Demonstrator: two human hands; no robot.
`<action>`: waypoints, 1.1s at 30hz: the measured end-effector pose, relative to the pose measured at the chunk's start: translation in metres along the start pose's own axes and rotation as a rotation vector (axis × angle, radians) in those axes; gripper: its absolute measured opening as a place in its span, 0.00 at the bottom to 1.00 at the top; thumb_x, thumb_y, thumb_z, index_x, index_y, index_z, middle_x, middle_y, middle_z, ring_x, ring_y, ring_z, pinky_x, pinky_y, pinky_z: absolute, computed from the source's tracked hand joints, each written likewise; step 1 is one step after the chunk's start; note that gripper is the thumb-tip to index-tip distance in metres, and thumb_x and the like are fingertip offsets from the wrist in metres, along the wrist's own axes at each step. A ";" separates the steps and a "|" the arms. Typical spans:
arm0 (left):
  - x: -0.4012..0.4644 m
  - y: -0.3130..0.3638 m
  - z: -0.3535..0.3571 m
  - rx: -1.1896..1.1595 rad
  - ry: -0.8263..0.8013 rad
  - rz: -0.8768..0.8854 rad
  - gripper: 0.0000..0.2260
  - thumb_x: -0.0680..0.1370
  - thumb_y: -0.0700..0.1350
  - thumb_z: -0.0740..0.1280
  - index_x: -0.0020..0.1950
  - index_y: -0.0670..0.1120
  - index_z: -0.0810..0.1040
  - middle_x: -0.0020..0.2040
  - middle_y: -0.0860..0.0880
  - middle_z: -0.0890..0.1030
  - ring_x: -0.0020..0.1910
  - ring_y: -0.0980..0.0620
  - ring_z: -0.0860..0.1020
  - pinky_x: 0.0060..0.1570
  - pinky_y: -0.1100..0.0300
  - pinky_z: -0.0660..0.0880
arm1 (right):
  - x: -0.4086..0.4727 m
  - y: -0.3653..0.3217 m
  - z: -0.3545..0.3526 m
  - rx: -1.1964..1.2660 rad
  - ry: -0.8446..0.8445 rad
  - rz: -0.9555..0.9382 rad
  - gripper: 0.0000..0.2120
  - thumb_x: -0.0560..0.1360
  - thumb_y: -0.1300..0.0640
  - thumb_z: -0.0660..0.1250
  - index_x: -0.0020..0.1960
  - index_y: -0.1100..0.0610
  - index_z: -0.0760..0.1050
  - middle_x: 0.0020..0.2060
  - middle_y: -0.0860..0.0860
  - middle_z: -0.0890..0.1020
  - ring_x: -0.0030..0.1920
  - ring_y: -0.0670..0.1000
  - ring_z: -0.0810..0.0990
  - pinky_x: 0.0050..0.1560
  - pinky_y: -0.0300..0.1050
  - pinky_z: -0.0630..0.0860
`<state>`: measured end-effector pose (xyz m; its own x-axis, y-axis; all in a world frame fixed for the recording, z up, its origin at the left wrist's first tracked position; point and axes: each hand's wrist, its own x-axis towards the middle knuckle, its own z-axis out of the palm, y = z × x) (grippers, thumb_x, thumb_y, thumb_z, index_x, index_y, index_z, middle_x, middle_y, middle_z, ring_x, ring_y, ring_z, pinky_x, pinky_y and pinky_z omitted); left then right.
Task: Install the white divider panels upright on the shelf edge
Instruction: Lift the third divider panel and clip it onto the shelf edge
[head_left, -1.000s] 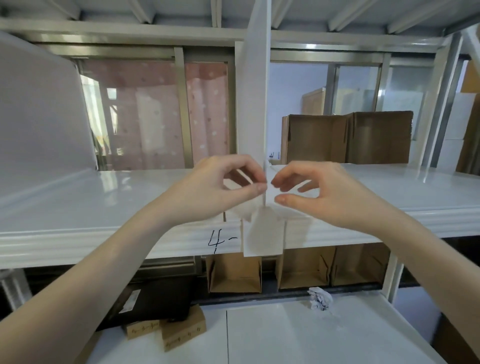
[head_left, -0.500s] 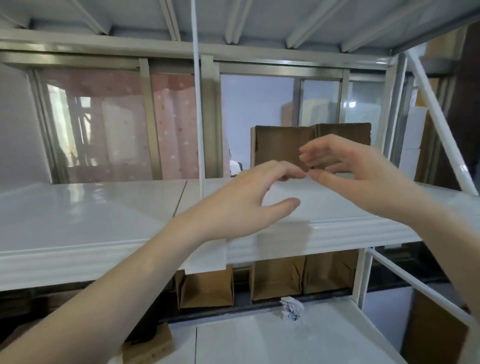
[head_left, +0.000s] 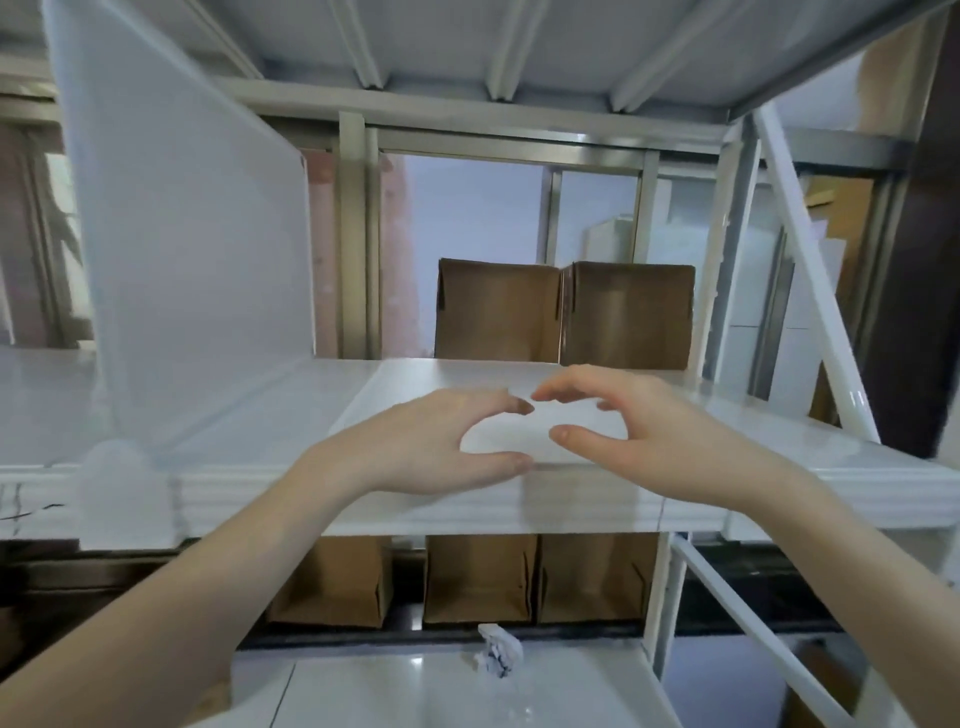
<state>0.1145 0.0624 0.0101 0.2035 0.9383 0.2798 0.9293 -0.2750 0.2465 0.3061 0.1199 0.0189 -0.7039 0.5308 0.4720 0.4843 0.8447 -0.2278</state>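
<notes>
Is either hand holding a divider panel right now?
No: the left hand and right hand hover open and empty over the shelf.

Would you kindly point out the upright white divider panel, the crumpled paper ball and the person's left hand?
upright white divider panel (head_left: 197, 270): head view, middle of its broad face.
crumpled paper ball (head_left: 498, 649): head view, centre of the wad on the lower shelf.
left hand (head_left: 431, 447): head view, back of the hand.

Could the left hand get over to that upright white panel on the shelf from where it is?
Probably yes. The left hand is open and empty above the shelf edge, and the white divider panel stands to its left with only bare shelf surface between them; nothing appears to block a sideways reach.
</notes>
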 end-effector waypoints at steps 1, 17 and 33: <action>0.001 0.003 0.002 0.004 -0.004 -0.017 0.25 0.76 0.61 0.61 0.72 0.59 0.64 0.72 0.61 0.67 0.71 0.59 0.65 0.68 0.60 0.62 | -0.001 0.005 -0.001 -0.003 -0.012 -0.015 0.15 0.75 0.48 0.62 0.62 0.44 0.70 0.58 0.36 0.75 0.59 0.35 0.71 0.58 0.34 0.67; -0.014 0.019 -0.002 0.290 0.085 -0.016 0.18 0.80 0.47 0.59 0.66 0.66 0.69 0.68 0.65 0.72 0.66 0.61 0.71 0.59 0.62 0.69 | 0.000 0.021 0.003 0.019 -0.242 -0.112 0.30 0.70 0.32 0.56 0.68 0.44 0.64 0.67 0.42 0.71 0.65 0.43 0.70 0.67 0.45 0.67; 0.033 0.077 -0.017 0.625 1.082 0.040 0.35 0.65 0.46 0.71 0.71 0.51 0.66 0.75 0.42 0.64 0.75 0.43 0.59 0.72 0.43 0.51 | -0.013 0.038 -0.029 -0.083 0.040 0.136 0.18 0.80 0.54 0.50 0.70 0.48 0.59 0.29 0.48 0.73 0.26 0.47 0.72 0.26 0.37 0.70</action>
<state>0.1875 0.0690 0.0541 0.1525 0.1967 0.9685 0.9759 0.1250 -0.1790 0.3493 0.1433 0.0288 -0.6083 0.6355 0.4756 0.6161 0.7558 -0.2218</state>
